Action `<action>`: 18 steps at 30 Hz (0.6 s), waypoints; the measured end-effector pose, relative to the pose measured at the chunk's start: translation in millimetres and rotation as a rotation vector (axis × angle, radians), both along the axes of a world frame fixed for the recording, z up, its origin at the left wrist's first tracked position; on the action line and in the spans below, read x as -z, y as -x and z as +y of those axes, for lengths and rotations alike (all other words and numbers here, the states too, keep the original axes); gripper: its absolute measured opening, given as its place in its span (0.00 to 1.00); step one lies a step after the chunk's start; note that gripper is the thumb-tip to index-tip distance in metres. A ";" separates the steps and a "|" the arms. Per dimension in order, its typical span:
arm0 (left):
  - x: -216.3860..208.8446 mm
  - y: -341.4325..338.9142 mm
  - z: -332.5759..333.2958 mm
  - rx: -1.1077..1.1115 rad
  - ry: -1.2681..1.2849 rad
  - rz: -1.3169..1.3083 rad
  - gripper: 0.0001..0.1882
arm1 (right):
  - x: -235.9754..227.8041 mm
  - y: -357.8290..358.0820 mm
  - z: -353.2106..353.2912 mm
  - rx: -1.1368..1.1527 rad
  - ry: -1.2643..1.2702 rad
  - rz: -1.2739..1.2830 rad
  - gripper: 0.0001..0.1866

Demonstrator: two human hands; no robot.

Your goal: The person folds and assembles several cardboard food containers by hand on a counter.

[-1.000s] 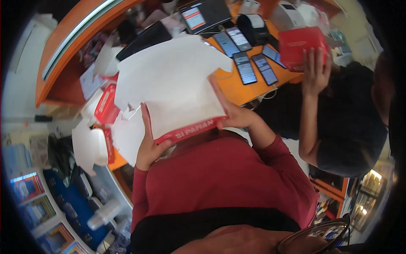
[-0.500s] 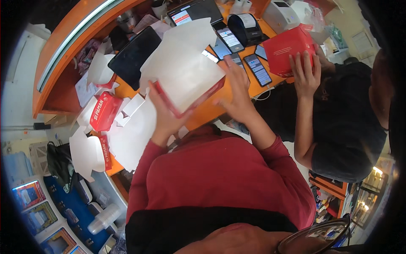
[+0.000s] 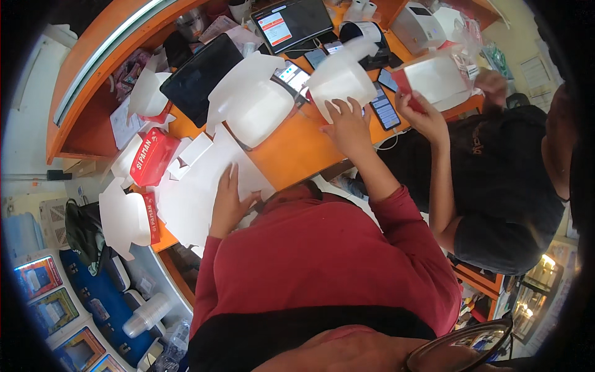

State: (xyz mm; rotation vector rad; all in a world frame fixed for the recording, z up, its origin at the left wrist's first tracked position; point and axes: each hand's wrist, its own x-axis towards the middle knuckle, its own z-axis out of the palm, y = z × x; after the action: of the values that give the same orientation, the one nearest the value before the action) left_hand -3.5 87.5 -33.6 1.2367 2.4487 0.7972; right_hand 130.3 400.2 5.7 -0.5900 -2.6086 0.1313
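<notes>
My left hand [image 3: 228, 203] is open, fingers stretched over flat white cardboard sheets [image 3: 193, 201] at the table's near left. My right hand [image 3: 350, 129] has its fingers spread against the near side of an open white-lined box [image 3: 339, 79], whose far flap is slightly blurred. Left of that box stands another open box [image 3: 257, 113] with its white inside and lid flap showing. To the right, a co-worker's hand [image 3: 426, 118] grips a red box [image 3: 439, 80] tilted so its white inside shows.
More red-and-white boxes [image 3: 152, 158] stand at the left, beside a dark tablet [image 3: 201, 77]. Several phones [image 3: 385, 110], a lit tablet [image 3: 294, 26] and a small black printer [image 3: 372, 46] crowd the back. The co-worker [image 3: 496, 180] stands close on my right.
The box between my hands now rests on the table. My left hand has moved down onto the sheets; my right is at another box. The co-worker's red box has turned, showing its inside.
</notes>
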 end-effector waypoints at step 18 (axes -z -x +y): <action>39.8 -9.6 -72.0 -0.108 0.064 -0.236 0.20 | -24.0 152.4 -12.2 -0.399 0.629 -0.084 0.14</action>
State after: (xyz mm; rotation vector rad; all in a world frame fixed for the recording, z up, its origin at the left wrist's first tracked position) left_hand 6.2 15.6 -73.4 0.9363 2.3441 0.8341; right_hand -22.0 387.9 29.8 -0.2576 -2.7161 1.0983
